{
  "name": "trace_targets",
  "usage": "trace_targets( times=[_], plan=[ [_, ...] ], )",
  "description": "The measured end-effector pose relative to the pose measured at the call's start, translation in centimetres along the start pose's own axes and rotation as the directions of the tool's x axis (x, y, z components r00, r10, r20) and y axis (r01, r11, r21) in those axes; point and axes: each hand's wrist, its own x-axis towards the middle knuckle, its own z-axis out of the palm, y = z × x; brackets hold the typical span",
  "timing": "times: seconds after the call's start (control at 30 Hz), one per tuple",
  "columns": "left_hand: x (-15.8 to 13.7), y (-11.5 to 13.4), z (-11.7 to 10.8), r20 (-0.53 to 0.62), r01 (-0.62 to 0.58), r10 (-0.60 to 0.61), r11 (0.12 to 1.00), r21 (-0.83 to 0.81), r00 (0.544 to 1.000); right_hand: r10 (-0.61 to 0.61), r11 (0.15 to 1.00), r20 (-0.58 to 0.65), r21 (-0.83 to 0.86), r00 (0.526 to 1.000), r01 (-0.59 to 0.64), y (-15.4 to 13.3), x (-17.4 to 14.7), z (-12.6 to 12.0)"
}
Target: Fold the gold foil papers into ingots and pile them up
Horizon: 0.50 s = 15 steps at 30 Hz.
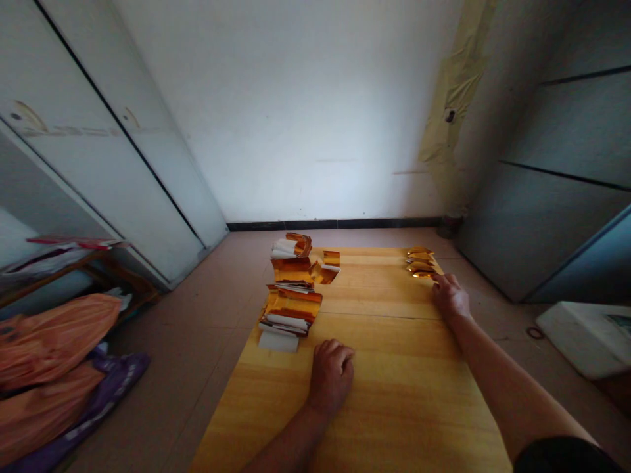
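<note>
My right hand [451,297] reaches to the far right corner of the wooden table [394,368]. Its fingers are closed at the tip of the nearest folded gold paper piece [422,274]. That piece lies in a short row with several like it, all shiny and boat-shaped. My left hand [332,371] rests on the tabletop with curled fingers, and nothing shows in it. Beyond it, along the left edge, lie stacks of gold paper sheets [293,305] with white undersides. Loose gold sheets [325,272] sit just right of the far stack.
A white wall [315,118] stands behind the table. A pale cabinet [123,151] is at left, with orange cloth [54,335] and a purple bag [118,381] below. At right are a grey cabinet [552,197] and a white box [582,335] on the floor.
</note>
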Motion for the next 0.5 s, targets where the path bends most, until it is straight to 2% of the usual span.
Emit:
trace_targets(
  times=[0.07,0.17,0.27,0.37,0.43,0.5],
  plan=[
    [0.0,-0.1,0.4,-0.018,-0.019,0.019,1.000,0.004,1.000,-0.070,0.996,0.006,0.062,0.998,0.069,-1.7,-1.7,0.0],
    [-0.2,-0.1,0.7,-0.070,-0.077,0.077,0.997,-0.003,0.995,-0.237,0.916,0.033,0.340,0.971,0.213,-5.8,-5.1,-0.2],
    [0.1,-0.2,-0.2,-0.133,-0.184,0.184,0.983,0.010,0.974,-0.388,0.822,0.155,0.504,0.908,0.265,-10.5,-8.8,-0.9],
    [1.7,-0.8,-3.3,-0.202,-0.214,0.236,0.969,0.123,0.951,-0.490,0.746,0.224,0.608,0.843,0.271,-14.2,-11.6,-1.8],
    [3.3,-1.6,-6.1,-0.198,-0.118,0.170,0.961,0.250,0.965,-0.523,0.727,0.259,0.632,0.812,0.267,-15.6,-12.8,-2.3],
    [4.8,-2.7,-8.7,-0.123,-0.012,0.062,0.928,0.372,0.990,-0.525,0.735,0.261,0.619,0.810,0.277,-16.3,-13.5,-2.5]
  ],
)
